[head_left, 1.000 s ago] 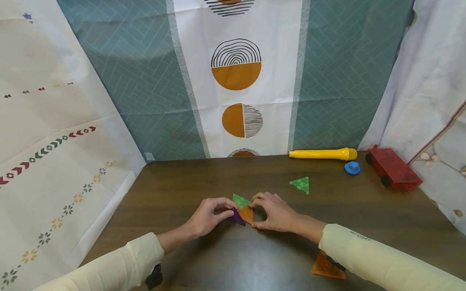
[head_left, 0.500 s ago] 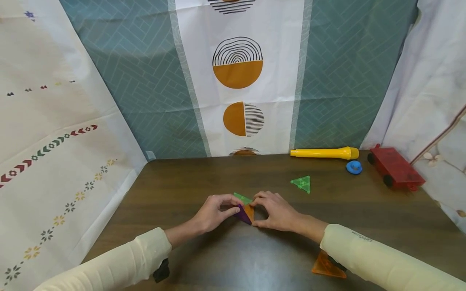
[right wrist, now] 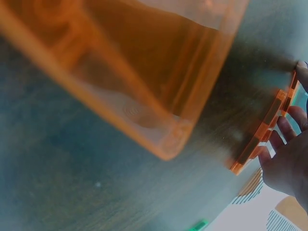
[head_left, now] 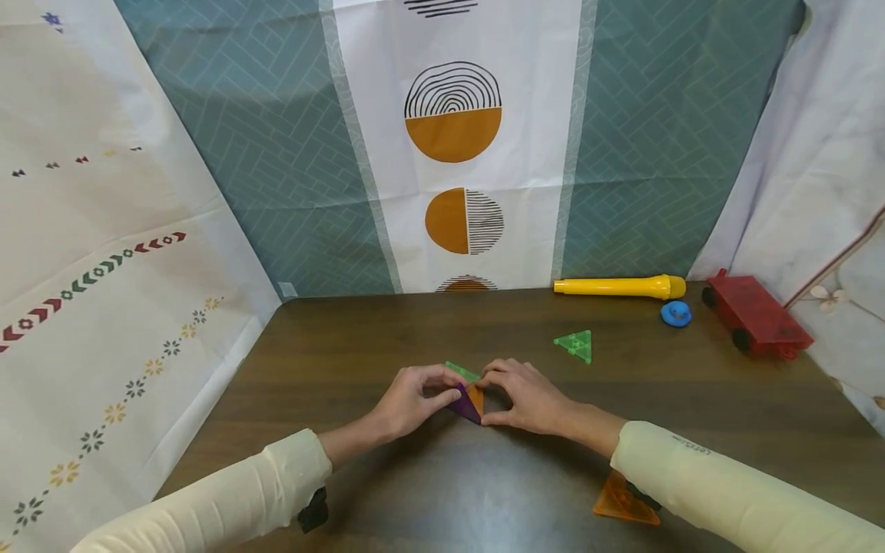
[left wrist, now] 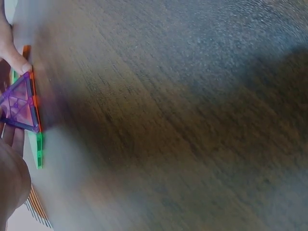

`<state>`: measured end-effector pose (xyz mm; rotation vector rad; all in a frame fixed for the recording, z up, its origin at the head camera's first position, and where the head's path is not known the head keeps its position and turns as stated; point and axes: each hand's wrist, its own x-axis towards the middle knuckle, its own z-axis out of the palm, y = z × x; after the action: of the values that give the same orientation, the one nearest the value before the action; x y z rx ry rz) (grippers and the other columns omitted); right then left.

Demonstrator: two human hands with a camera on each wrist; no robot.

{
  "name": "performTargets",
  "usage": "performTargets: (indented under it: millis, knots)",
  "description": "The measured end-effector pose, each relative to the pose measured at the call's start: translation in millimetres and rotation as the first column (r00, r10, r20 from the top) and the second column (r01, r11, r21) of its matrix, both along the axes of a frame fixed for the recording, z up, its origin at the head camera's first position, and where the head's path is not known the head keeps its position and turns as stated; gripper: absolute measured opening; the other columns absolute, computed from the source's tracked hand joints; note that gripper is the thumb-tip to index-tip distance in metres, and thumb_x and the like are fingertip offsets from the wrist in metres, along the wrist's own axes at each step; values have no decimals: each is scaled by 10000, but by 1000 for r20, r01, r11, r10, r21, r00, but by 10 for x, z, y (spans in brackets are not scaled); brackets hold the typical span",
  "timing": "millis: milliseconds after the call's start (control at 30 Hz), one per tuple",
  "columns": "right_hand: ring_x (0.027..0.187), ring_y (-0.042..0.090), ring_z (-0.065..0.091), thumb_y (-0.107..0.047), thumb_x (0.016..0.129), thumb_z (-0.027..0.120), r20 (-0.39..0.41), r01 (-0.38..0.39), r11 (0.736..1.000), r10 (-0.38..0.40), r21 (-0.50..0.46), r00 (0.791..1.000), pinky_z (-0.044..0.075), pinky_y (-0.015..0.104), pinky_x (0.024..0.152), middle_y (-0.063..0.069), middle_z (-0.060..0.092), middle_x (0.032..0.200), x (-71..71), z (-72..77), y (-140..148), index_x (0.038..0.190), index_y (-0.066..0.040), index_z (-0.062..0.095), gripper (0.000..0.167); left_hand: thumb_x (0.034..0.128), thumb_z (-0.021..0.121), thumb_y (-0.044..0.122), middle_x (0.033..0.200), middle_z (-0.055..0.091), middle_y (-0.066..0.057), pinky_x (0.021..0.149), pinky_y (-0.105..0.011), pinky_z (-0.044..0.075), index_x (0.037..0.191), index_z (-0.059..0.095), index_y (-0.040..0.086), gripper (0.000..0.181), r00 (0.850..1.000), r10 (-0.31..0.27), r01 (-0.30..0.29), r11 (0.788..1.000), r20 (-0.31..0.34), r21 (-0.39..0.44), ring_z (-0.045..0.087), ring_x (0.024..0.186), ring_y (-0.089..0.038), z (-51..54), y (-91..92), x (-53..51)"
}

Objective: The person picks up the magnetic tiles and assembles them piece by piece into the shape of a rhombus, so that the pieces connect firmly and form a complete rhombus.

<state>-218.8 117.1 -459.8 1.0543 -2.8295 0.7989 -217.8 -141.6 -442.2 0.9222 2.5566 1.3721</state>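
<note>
My left hand pinches a purple triangular magnetic tile between thumb and fingers, tilted up from the table. The purple tile lies along the edge of an orange triangular tile, apparently touching it. Thumb and index finger of my right hand hold that orange tile at its right side, steadying it on the tabletop. Behind it a green triangular tile adjoins the orange one, partly hidden by the fingers. In the left wrist view the green tile sticks out below the purple one.
A loose green triangular tile lies at the right back. An orange triangular tile rests partly under my right forearm. Along the far right stand a yellow toy microphone, a small blue hat-shaped piece and a red toy wagon.
My left hand has moved right, bringing the purple tile up against the orange tile's edge. The right hand stays in place on the orange tile.
</note>
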Motion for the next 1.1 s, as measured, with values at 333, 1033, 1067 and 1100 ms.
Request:
performTargets:
  millis: [333,1033,1067,1100]
  knots:
    - [1200,290,588,-383,857,913,10,-1,1000,1,-3,1000,469,548,997,48,656,1262,8,13,28,1258,-93,764,517,969,787,83,1121,788,42,955,-303,588,1182,782,76,213,999,-24,24,1000,23,19,746,1039,-104,-11,30,-1]
    - [1226,289,580,-400,853,914,19,-16,1000,16,3,1000,468,556,1025,47,651,1286,-19,20,14,1267,-95,759,537,966,817,191,1231,764,-42,1069,-445,537,1267,748,115,318,994,-79,77,997,78,31,716,1187,-224,85,-103,-66]
    - [1227,290,579,-401,855,912,20,-15,1000,14,1,1000,467,557,1025,47,650,1288,-18,22,15,1266,-94,759,535,973,812,205,1232,764,-22,1074,-439,534,1272,745,117,319,994,-74,71,997,77,30,711,1194,-217,97,-110,-75]
    - [1227,290,579,-398,856,912,22,-13,1000,13,0,1000,466,556,1024,47,649,1290,-17,24,16,1263,-94,759,531,980,806,215,1233,764,0,1075,-433,534,1279,743,118,322,995,-67,65,997,75,31,708,1197,-207,110,-116,-85]
